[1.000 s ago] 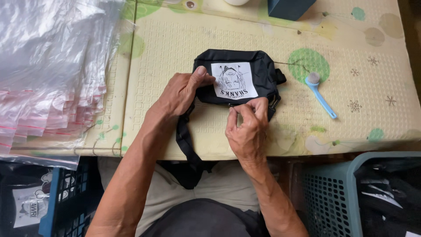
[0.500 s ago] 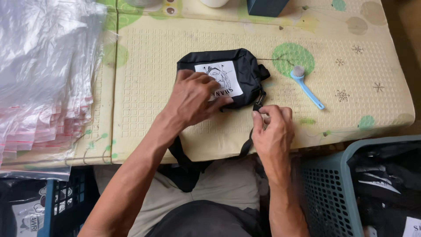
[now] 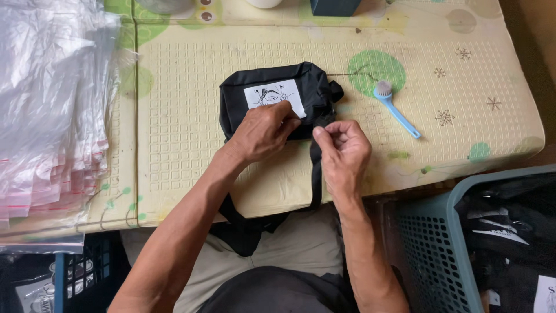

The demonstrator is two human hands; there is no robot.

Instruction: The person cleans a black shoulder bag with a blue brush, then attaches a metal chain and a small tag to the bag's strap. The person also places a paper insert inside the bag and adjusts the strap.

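Observation:
A small black pouch bag [image 3: 307,81] with a white printed patch lies on the pale patterned mat [image 3: 191,116]. My left hand [image 3: 260,130] rests flat on its front, fingers over the lower edge of the patch, pressing it down. My right hand [image 3: 341,145] sits at the bag's lower right corner, fingers pinched on the black strap [image 3: 315,179], which hangs off the table edge toward my lap.
A blue-handled brush [image 3: 397,107] lies right of the bag. A thick stack of clear plastic bags [image 3: 49,110] covers the left side. A teal basket [image 3: 440,255] with black items stands at the lower right, and a dark crate [image 3: 75,275] at the lower left.
My right hand has moved up along the strap to the bag's right corner. My left hand has slid from the bag's left edge onto its front.

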